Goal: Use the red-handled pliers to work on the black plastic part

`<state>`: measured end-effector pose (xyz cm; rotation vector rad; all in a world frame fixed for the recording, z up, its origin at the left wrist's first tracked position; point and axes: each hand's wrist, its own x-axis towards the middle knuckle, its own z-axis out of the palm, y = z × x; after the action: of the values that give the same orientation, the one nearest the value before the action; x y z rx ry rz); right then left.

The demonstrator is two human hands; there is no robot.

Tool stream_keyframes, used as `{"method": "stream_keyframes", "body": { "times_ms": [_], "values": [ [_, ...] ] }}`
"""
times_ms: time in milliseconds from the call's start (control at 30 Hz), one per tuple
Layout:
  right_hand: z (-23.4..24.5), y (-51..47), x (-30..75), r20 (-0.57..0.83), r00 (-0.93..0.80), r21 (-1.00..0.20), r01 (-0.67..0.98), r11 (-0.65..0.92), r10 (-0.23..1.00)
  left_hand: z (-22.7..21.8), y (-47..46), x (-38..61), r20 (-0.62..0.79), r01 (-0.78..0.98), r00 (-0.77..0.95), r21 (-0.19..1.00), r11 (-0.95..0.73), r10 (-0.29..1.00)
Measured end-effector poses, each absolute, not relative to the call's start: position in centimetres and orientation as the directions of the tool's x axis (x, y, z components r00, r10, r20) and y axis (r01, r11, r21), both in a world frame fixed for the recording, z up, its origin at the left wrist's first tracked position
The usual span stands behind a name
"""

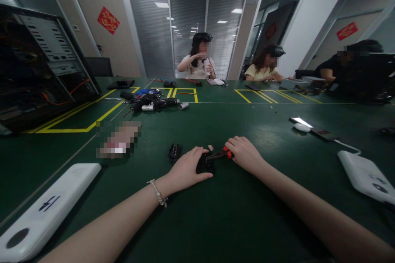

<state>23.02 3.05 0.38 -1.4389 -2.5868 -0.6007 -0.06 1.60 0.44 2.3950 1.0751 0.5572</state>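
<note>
My left hand [187,168] is closed around a small black part [205,165] on the green table, thumb at the near side and fingers over the far side. My right hand [245,153] grips the red handles of a pair of pliers [220,154]. The pliers' dark jaws point left and reach the black part; whether they pinch anything is too small to tell. Just beyond lies a small pale piece [210,147]. Left of my left hand sits another black part [174,153], apart from my fingers.
A white device [52,209] lies at left, near a blurred-out flat object [120,139]. Several tools and a drill [145,100] are heaped farther back. An open computer case [46,57] stands at left. A phone [321,132] is cabled to a white power bank [367,176]. Several people sit opposite.
</note>
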Motion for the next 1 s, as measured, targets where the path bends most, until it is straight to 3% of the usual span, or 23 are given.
{"method": "stream_keyframes", "body": {
  "times_ms": [1000],
  "values": [
    [0.75, 2.87, 22.86, 0.28, -0.536, 0.267, 0.84, 0.471, 0.797, 0.93, 1.42, -0.1, 0.167, 0.571, 0.616, 0.578, -0.583, 0.77]
  ]
}}
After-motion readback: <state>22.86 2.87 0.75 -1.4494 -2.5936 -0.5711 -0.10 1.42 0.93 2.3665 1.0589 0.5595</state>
